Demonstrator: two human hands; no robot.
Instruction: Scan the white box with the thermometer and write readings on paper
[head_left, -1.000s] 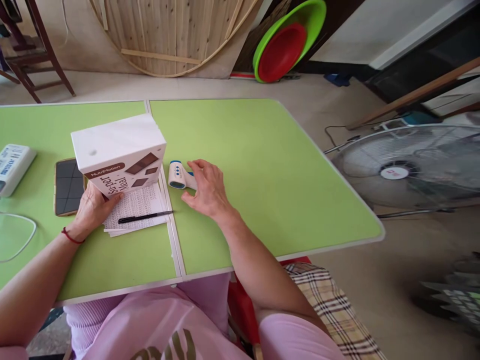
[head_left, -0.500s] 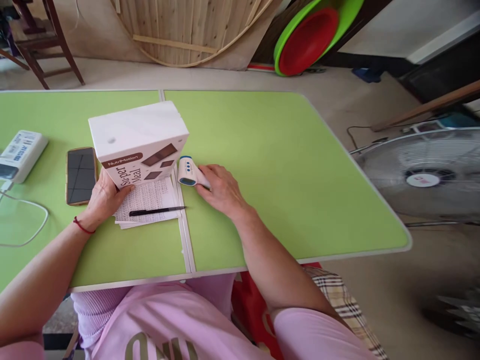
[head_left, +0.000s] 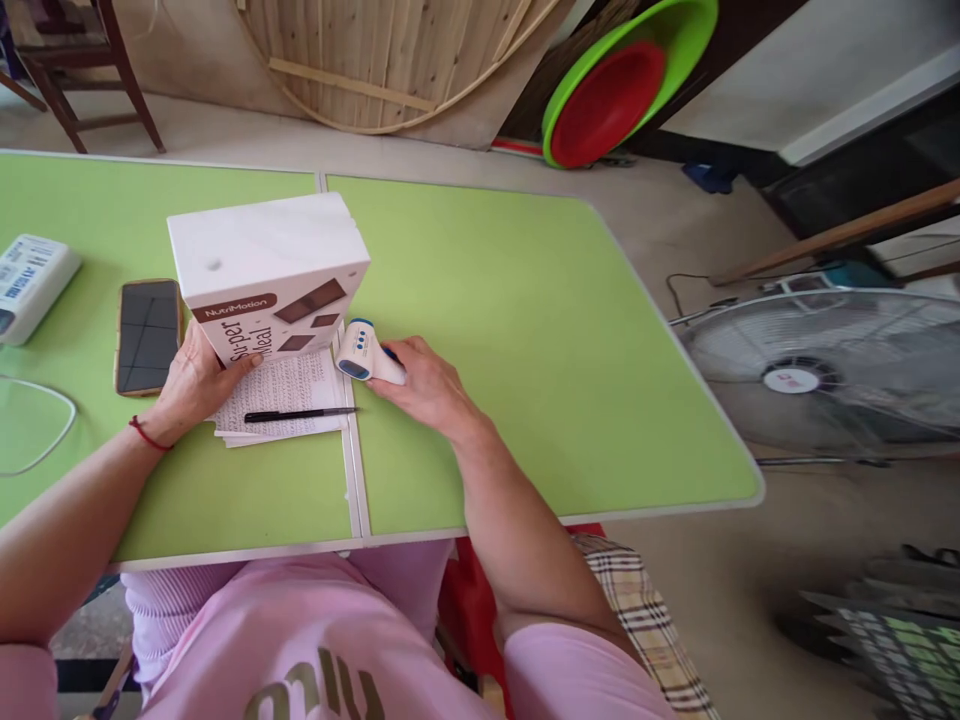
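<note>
My left hand [head_left: 196, 378] grips the lower front of a white cardboard box [head_left: 270, 250] printed "NutriMotion" and "Meal", its thumb on the front face. The box stands tilted above handwritten sheets of paper [head_left: 289, 385]. My right hand [head_left: 427, 385] is closed around the handle of a white and blue infrared thermometer [head_left: 364, 350], just right of the box; its head points up and left, with blue buttons showing. A black pen [head_left: 300, 414] lies across the papers. Beside my left hand rests a smartphone [head_left: 148, 335] in a brown case.
A white power bank [head_left: 34, 285] and a white cable [head_left: 64, 420] lie at the left of the green folding table [head_left: 525, 300]. A metal seam crosses the tabletop. Beyond the right edge stands a large fan [head_left: 795, 375]; green and red basins [head_left: 607, 105] lean at the back.
The view has shifted a little to the right. My right hand has turned the thermometer slightly, so more of its handle shows. My left hand keeps its hold on the box.
</note>
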